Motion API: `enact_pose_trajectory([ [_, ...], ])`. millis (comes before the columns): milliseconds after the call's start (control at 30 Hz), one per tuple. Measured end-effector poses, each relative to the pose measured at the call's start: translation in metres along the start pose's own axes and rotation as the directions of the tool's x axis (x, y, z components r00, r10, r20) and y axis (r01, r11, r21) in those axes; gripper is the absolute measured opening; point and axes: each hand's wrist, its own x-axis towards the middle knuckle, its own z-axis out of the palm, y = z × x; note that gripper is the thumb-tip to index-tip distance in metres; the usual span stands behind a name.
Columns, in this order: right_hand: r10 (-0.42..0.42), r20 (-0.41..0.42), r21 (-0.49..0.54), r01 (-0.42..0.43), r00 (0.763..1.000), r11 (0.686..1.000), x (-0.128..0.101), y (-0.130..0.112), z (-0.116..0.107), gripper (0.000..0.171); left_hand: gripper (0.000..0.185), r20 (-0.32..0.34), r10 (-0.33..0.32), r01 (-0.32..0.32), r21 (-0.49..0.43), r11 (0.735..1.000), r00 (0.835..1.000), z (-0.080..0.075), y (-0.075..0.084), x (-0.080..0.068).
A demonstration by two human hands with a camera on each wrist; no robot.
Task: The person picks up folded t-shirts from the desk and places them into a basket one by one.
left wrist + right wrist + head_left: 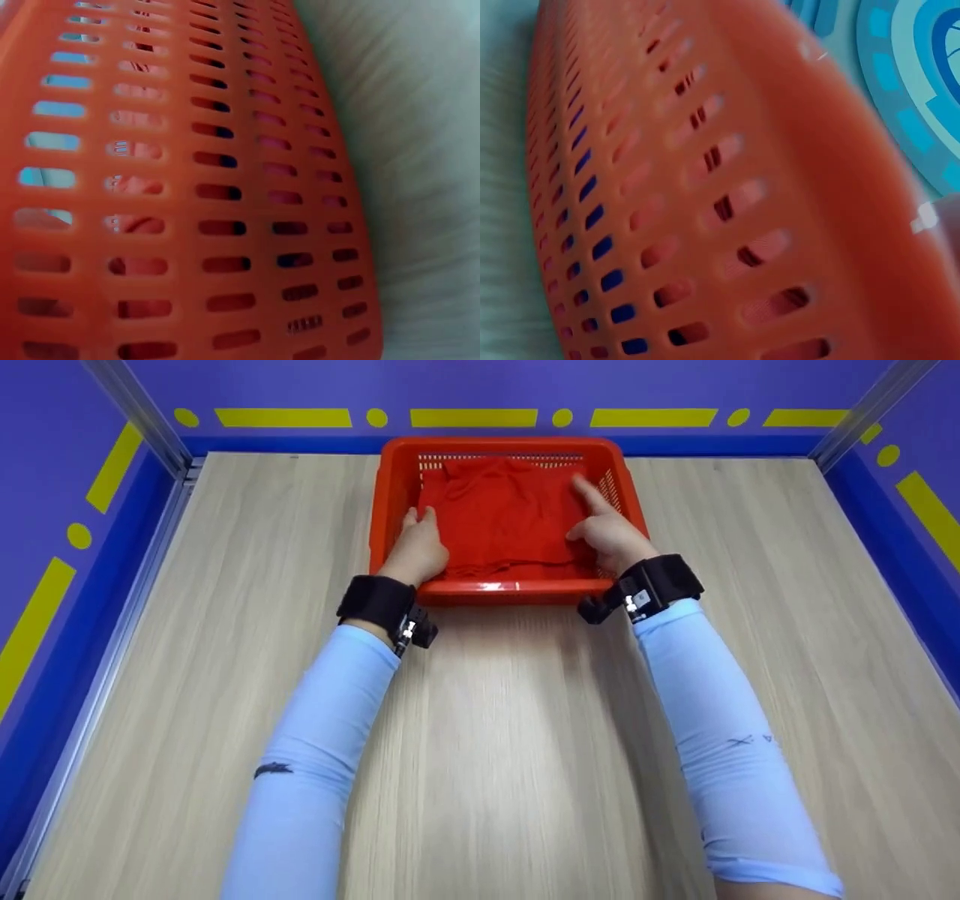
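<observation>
Basket: a red slotted plastic basket (507, 589) is set on the wooden table (487, 750), near the far edge, pretty much centred between the two arms.

Cloth: a red cloth (499, 521) is laid folded and flat inside the basket, filling most of the floor. Same colour as the basket, so its edges are honestly hard to pick out.

Left hand: the left hand (416, 547) is reached over the near rim and rested on the cloth's left edge, fingers seemingly spread flat. No real grip can be seen; it looks like the cloth is just being pressed down.

Right hand: the right hand (604, 531) is placed on the cloth's right side, index finger stretched out toward the far right corner, the rest loosely bent. Nothing seems to be pinched. Probably the fold is being held flat from both sides at once.

Left wrist view: only the basket wall (187, 187) is shown, very close up, with table behind. No fingers are seen.

Right wrist view: the same deal, blurred wall (705, 210) and slots, plus a blue patterned thing (915, 97) cut off at the top right that can't be identified.

Hidden: palms and fingertips under the rim can't be checked.
</observation>
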Motion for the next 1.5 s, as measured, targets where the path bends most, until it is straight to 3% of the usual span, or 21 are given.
enact_pose_trajectory([
  [133,0.046,-0.032,-0.223,-0.052,0.998,0.973,-0.003,0.002,-0.002,0.079,0.072,0.082,-0.03,0.022,0.094,0.995,0.996,0.0,0.002,-0.001],
  [200,0.059,-0.027,-0.278,-0.064,0.998,0.958,-0.005,0.003,-0.002,0.079,0.073,0.124,-0.041,0.025,0.125,0.992,0.991,0.0,0.003,-0.002],
  [333,0.074,-0.017,-0.321,-0.076,0.997,0.944,-0.004,0.004,-0.002,0.08,0.075,0.166,-0.068,0.046,0.132,0.99,0.984,-0.001,0.004,-0.002],
  [500,0.064,-0.011,-0.35,-0.064,0.998,0.935,-0.002,0.006,-0.001,0.079,0.076,0.167,-0.093,0.074,0.119,0.99,0.982,-0.001,0.004,-0.004],
  [700,0.085,-0.025,-0.337,-0.089,0.996,0.937,-0.003,0.01,-0.005,0.077,0.075,0.173,-0.079,0.057,0.126,0.99,0.982,0.003,0.006,-0.005],
  [900,0.067,-0.026,-0.323,-0.072,0.997,0.944,-0.003,0.01,-0.007,0.077,0.075,0.112,-0.069,0.064,0.047,0.997,0.991,0.006,0.007,-0.001],
  [1000,0.053,-0.032,-0.321,-0.061,0.998,0.945,-0.004,0.011,-0.008,0.076,0.073,0.009,-0.03,0.03,-0.012,0.999,1.0,0.01,0.006,-0.002],
  [1067,0.04,-0.021,-0.328,-0.045,0.999,0.944,-0.007,0.012,-0.007,0.075,0.072,-0.078,0.017,-0.018,-0.004,1.0,0.997,0.013,0.005,-0.005],
  [1167,-0.001,0.005,-0.402,0.003,1.0,0.916,-0.014,0.012,-0.007,0.074,0.065,-0.198,0.101,-0.089,0.07,0.994,0.975,0.016,0.003,-0.011],
  [1233,-0.056,0.019,-0.483,0.058,0.998,0.874,-0.019,0.01,-0.009,0.072,0.058,-0.258,0.17,-0.14,0.13,0.982,0.951,0.016,0.003,-0.017],
  [1367,-0.186,0.013,-0.606,0.156,0.982,0.78,-0.033,0.007,-0.013,0.069,0.043,-0.364,0.314,-0.255,0.202,0.946,0.877,0.018,-0.001,-0.031],
  [1500,-0.314,0.007,-0.591,0.257,0.949,0.764,-0.054,0.013,-0.013,0.064,0.043,-0.402,0.436,-0.366,0.24,0.899,0.805,0.027,-0.009,-0.049],
])
